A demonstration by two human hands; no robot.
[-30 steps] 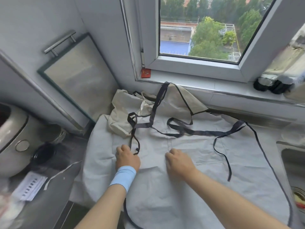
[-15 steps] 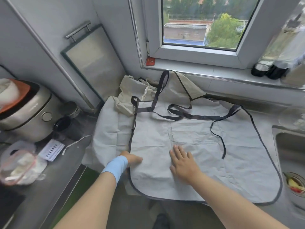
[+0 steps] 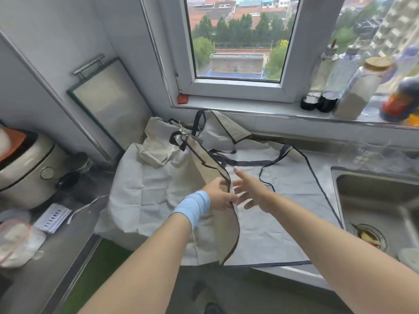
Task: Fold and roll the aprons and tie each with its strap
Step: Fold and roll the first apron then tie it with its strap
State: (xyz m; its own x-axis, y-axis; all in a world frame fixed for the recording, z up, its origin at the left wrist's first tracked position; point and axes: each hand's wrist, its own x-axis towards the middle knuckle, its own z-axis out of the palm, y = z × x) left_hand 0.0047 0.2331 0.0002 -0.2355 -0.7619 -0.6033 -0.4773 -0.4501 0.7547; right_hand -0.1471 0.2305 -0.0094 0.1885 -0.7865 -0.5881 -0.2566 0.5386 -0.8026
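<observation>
A pale grey apron [image 3: 283,214] with dark trim lies spread on the steel counter, its dark straps [image 3: 249,163] looped across its upper part. My left hand [image 3: 218,196], with a blue wristband, grips the apron's left edge and holds it lifted above the middle, so the left half stands up as a flap [image 3: 204,159]. My right hand [image 3: 249,189] hovers just right of that raised edge with fingers spread, holding nothing. More pale aprons [image 3: 154,177] lie underneath and bunched at the back left.
A sink [image 3: 374,200] adjoins the apron on the right. A rice cooker [image 3: 25,168] and small dark jars stand at the left, with a plastic bag [image 3: 15,243] and a card nearer me. Bottles line the windowsill [image 3: 249,107]. A framed board [image 3: 108,103] leans on the wall.
My left hand has taken the apron's left edge and lifted it up and to the right. My right hand has come off the cloth and now hovers open. The camera tilted up.
</observation>
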